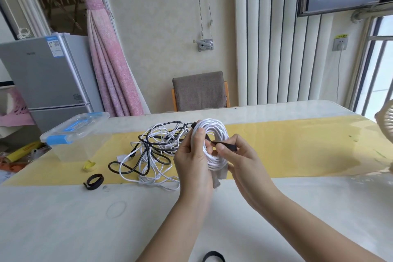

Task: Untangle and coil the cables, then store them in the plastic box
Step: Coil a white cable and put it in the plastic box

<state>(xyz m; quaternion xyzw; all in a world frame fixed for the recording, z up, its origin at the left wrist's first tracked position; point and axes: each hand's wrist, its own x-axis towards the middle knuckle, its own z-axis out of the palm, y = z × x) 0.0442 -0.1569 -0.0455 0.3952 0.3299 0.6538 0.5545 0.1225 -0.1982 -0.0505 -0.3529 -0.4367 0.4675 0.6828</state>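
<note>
Cables [150, 148] on pale table [63, 219], fridge [42, 74] beyond.

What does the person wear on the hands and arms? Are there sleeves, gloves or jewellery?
Nothing worn is visible. The left hand and the right hand have no gloves and no rings. Behind the wrists, no sleeve, watch or bracelet shows down to the picture's lower edge.

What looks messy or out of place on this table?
The tangled cables stand out: black and white cords heaped on the yellow mat beside the plastic box. A yellow strap and a black strap lie loose nearby. Nothing looks spilled or broken.
</note>
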